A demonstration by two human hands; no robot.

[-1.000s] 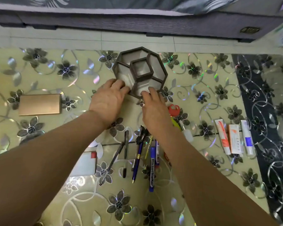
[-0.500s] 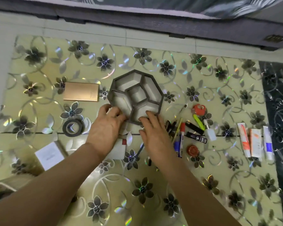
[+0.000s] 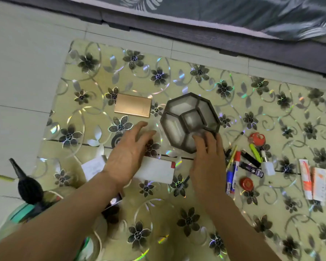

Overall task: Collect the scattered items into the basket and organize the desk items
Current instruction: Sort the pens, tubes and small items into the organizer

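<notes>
A dark hexagonal basket (image 3: pixel 190 121) with several empty compartments sits on the flowered mat (image 3: pixel 196 223). My right hand (image 3: pixel 207 162) reaches to its near rim, fingertips resting on the edge. My left hand (image 3: pixel 130 147) hovers flat and spread to the left of the basket, above a white box (image 3: pixel 154 171) and a partly hidden black tape roll (image 3: pixel 117 140). Pens and markers (image 3: pixel 231 172) lie just right of my right hand. A gold power bank (image 3: pixel 133 108) lies left of the basket.
Right of the pens lie a red lid (image 3: pixel 247 183), a red round item (image 3: pixel 257 139), a small white bottle (image 3: pixel 267 166) and three tubes (image 3: pixel 318 182). A white card (image 3: pixel 93 167) and a black brush-like thing (image 3: pixel 29 187) are at left. A bed frame (image 3: pixel 233 44) borders the far side.
My left hand has come off the basket's rim and moved left over the mat. My right hand stays at the near rim. The view has swung left.
</notes>
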